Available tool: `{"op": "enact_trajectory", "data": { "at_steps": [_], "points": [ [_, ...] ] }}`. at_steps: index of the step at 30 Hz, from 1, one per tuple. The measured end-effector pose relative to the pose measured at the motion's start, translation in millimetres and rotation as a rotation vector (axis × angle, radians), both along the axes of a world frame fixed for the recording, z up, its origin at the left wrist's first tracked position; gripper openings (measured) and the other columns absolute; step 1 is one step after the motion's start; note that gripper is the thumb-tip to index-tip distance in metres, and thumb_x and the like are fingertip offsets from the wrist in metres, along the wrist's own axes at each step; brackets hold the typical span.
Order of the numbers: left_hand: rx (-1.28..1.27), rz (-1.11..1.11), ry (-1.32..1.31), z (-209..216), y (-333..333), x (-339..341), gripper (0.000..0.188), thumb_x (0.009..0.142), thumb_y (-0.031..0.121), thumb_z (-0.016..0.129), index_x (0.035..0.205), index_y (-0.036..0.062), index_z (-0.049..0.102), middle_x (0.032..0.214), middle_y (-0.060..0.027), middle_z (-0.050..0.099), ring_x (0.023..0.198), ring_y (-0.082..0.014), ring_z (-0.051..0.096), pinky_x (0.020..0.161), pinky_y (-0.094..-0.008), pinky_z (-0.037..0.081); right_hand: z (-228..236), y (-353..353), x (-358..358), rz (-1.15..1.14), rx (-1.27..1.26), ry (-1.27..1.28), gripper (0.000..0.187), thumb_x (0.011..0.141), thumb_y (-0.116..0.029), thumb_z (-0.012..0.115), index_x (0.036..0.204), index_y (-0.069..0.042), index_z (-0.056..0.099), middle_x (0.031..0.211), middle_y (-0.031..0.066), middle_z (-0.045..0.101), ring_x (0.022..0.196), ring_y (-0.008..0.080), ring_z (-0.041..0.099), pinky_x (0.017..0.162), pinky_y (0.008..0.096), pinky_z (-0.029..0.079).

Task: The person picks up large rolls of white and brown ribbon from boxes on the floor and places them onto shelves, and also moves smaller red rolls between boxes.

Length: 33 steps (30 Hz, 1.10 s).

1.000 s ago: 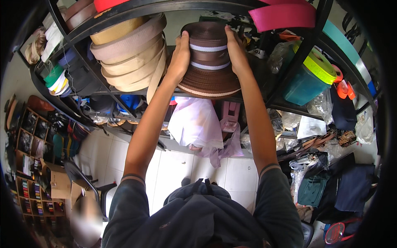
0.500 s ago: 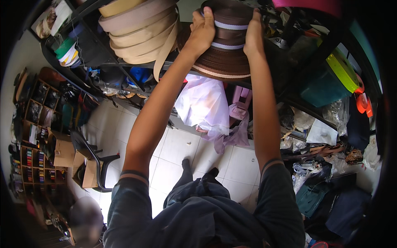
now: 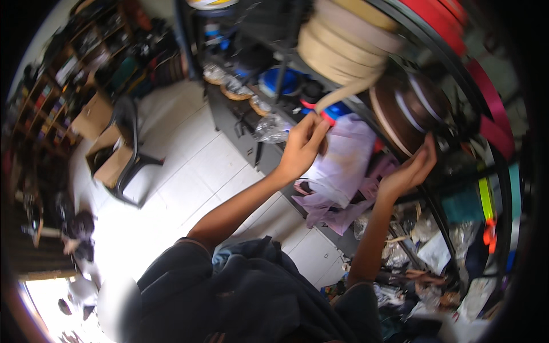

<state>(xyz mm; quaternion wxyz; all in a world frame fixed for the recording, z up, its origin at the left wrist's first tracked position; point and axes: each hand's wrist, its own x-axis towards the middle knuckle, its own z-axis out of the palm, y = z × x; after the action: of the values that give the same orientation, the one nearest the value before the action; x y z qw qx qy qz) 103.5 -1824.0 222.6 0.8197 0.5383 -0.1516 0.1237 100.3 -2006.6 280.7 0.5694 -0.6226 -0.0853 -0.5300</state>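
Observation:
The brown tape rolls, edged with white bands, rest on a rack shelf. My right hand is just below them with its fingers stretched out and nothing in it. My left hand hangs in front of the shelf, fingers loosely curled and apart from the thumb, somewhat blurred. Right above its fingertips ends the loose tail of a beige tape roll; whether they touch is unclear. Behind my hands hangs a pale lilac plastic bag.
Red rolls sit higher on the black rack, and a magenta strip hangs at its right. A black chair and an open cardboard box stand on the tiled floor at left. Plastic-wrapped goods crowd the lower right.
Both hands have let go of the brown rolls and come down from them. My view has swung left, so the rack now appears tilted and further right.

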Motion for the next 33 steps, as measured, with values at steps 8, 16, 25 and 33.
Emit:
{"op": "enact_trajectory", "data": {
  "at_steps": [8, 16, 25, 33],
  "points": [
    [0.04, 0.334, 0.532, -125, 216, -140, 0.055, 0.1, 0.04, 0.032, 0.056, 0.0078, 0.04, 0.05, 0.0044, 0.031, 0.046, -0.0073, 0.027, 0.045, -0.0232, 0.027, -145, 228, -71, 0.715, -0.017, 0.661, 0.029, 0.1, -0.018, 0.036, 0.09, 0.005, 0.052, 0.051, 0.0053, 0.049, 0.04, 0.0108, 0.046, 0.039, 0.022, 0.038],
    [0.023, 0.739, 0.569, -166, 341, -226, 0.022, 0.095, 0.017, 0.048, 0.113, 0.0038, 0.048, 0.079, -0.0018, 0.045, 0.065, -0.0074, 0.042, 0.055, -0.0218, 0.038, -163, 273, -61, 0.721, -0.122, 0.551, 0.017, 0.095, -0.006, 0.046, 0.107, 0.005, 0.051, 0.081, 0.0093, 0.057, 0.063, 0.0099, 0.056, 0.054, 0.0213, 0.044],
    [0.108, 0.593, 0.528, -164, 363, -152, 0.017, 0.093, 0.016, 0.051, 0.106, 0.0041, 0.051, 0.077, -0.0016, 0.047, 0.065, -0.0074, 0.042, 0.055, -0.0222, 0.038, -153, 241, -26, 0.446, -0.036, 0.508, 0.02, 0.096, -0.012, 0.048, 0.11, 0.002, 0.05, 0.084, 0.01, 0.057, 0.061, 0.0105, 0.056, 0.053, 0.0223, 0.045],
    [0.02, 0.606, 0.53, -155, 385, -81, 0.016, 0.093, 0.014, 0.052, 0.104, 0.0027, 0.052, 0.077, -0.0024, 0.05, 0.065, -0.0082, 0.046, 0.056, -0.0228, 0.039, -162, 269, 29, 0.489, -0.027, 0.574, 0.021, 0.096, -0.012, 0.048, 0.112, 0.001, 0.048, 0.087, 0.011, 0.056, 0.061, 0.0109, 0.055, 0.052, 0.0221, 0.045]
  ]
}}
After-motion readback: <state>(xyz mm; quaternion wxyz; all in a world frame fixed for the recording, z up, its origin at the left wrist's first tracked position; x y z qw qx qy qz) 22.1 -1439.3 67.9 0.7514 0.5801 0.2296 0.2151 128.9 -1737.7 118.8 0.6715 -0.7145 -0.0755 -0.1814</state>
